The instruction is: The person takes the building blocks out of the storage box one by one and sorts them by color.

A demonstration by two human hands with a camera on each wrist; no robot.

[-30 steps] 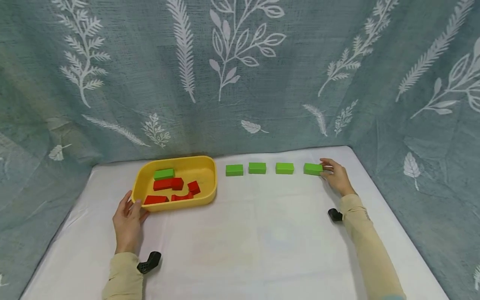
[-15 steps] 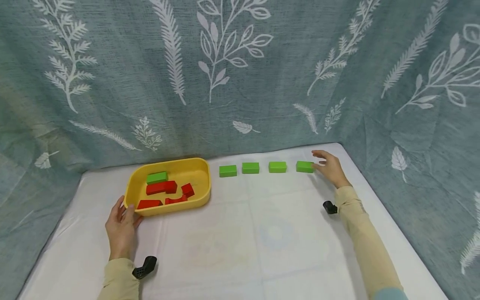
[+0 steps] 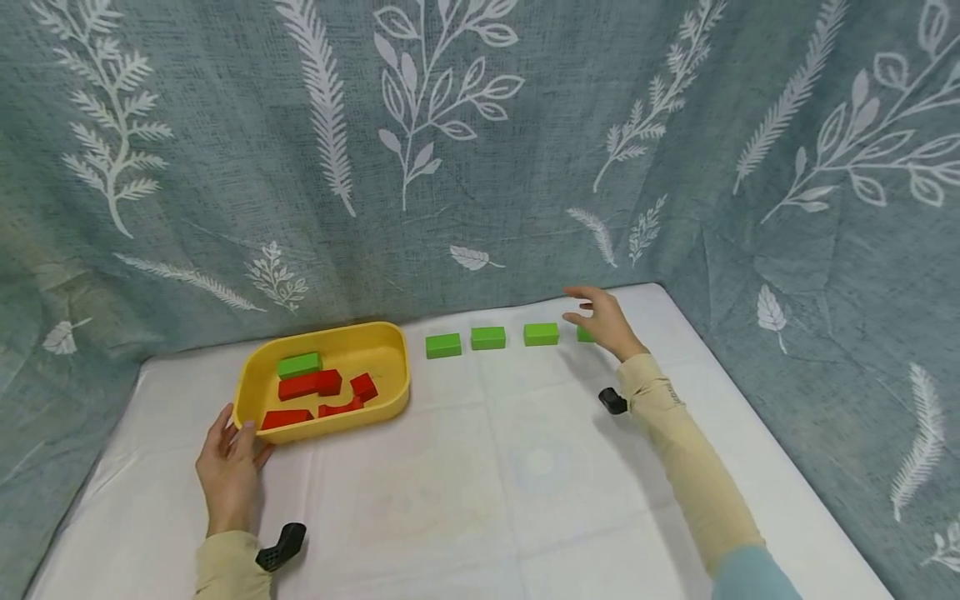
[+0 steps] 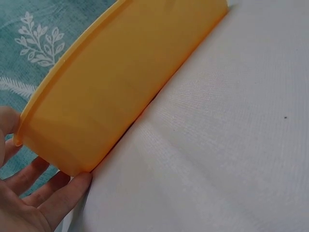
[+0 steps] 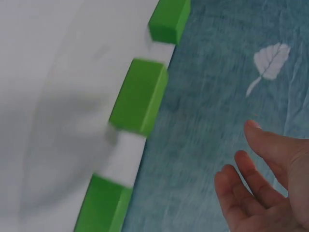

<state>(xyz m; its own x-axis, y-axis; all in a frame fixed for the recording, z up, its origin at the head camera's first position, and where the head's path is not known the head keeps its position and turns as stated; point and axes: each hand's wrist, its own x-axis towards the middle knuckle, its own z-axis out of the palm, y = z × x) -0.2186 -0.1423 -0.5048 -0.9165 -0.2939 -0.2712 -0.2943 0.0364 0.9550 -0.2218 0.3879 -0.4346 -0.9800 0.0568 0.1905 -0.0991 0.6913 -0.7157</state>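
My left hand (image 3: 229,479) grips the near left corner of a yellow plastic tray (image 3: 330,428). In the left wrist view its fingers (image 4: 60,200) lie against the tray's outer wall. Inside the tray are a green block (image 3: 299,365) and several red blocks (image 3: 298,387). My right hand (image 3: 611,323), fingers parted and holding nothing, hovers over the right end of a row of green blocks (image 3: 541,334). It partly covers the last green block (image 3: 586,335). In the right wrist view the hand (image 5: 263,188) is apart from the green blocks (image 5: 140,94).
A white cloth (image 3: 450,492) covers the table. Behind it hangs a green-blue curtain (image 3: 315,250) with white leaf prints, which also runs along both sides. A black wrist camera (image 3: 282,547) sticks out at the left wrist and another black camera (image 3: 612,401) at the right.
My right hand has let go of the rightmost green block and moved left above the row. The left hand stays at the tray's corner. The head view has shifted slightly to the right.
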